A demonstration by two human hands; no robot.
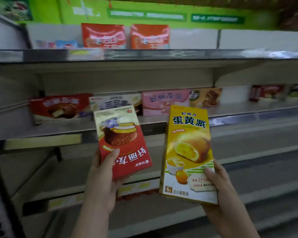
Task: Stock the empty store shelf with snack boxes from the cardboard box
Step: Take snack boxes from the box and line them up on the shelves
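- Holding one snack box each, both hands sit nearest the camera: the left hand [104, 177] is clamped on the lower end of a red box [123, 143], thumb across its face; the right hand [217, 184] is clamped on the lower right corner of a yellow box [187, 152].
- The red box is carried upside down, its print inverted, and tilted; the yellow box stands upright, tilted slightly.
- Judgement: the step in hand is placing these two. To do it well, the red box should be turned right way up and set face-forward, and each box seated fully on the shelf board before the grip is let go.
- Behind the hands, the lower shelf [248, 169] shows bare boards, with a strip of price labels [138, 188] at one edge.
- Further back, the middle shelf [248, 115] already carries a row of boxes [165, 103], lying lengthwise, faces outward.
- Farthest, the top shelf [162, 54] holds two orange packs [103, 36].
- The cardboard box is not in view. Shelf stock and signage are blurred; print on them cannot be read. Fingers behind both boxes are hidden.
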